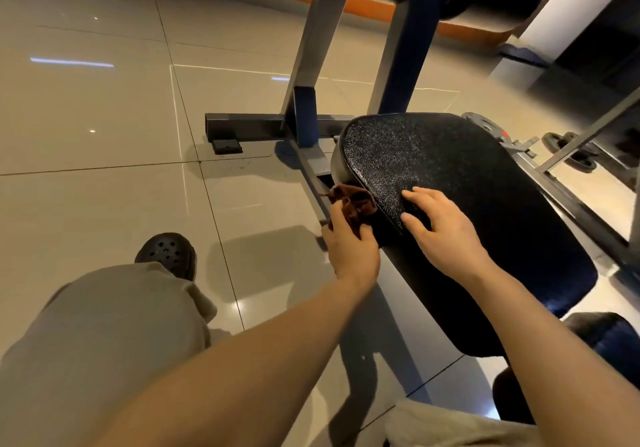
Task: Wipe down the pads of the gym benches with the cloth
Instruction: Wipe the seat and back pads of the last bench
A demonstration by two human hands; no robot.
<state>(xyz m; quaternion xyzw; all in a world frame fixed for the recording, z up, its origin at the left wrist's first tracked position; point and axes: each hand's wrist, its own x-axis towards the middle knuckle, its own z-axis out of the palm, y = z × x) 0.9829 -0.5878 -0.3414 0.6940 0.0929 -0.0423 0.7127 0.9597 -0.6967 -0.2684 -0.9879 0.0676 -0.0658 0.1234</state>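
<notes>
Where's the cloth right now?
Head view, centre: the cloth is bunched in the left hand, against the left edge of the bench pad.

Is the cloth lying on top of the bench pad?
No, the left hand holds the cloth against the pad's side edge.

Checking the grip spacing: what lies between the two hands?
In the head view, only the black pad's left edge lies between the cloth-holding left hand and the right hand.
</notes>
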